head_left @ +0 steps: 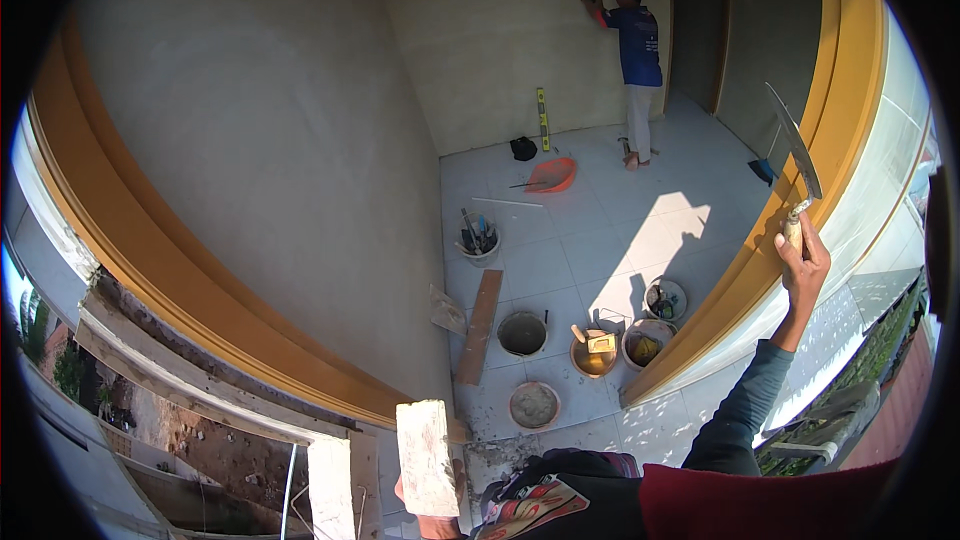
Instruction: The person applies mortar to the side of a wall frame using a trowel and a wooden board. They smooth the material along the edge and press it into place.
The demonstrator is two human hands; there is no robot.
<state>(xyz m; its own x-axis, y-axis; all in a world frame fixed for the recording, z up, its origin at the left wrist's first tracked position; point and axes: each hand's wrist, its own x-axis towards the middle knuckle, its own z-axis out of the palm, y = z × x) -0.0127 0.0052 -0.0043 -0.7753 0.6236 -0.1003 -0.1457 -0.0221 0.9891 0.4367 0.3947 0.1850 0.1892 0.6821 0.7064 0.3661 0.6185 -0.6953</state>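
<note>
Left: the left hand (437, 527) is mostly hidden behind one pale board (425, 455), its long axis running up the view; the state of that grip cannot be told. Centre: the floor (575, 230) carries one brown plank (480, 328) and six buckets (483, 258). Right: the right hand (803, 265), its grip clenched around the handle, holds one trowel (799, 147). The blade lies above this nearer hand, long axis steep, tip leaning left, well apart from the board.
</note>
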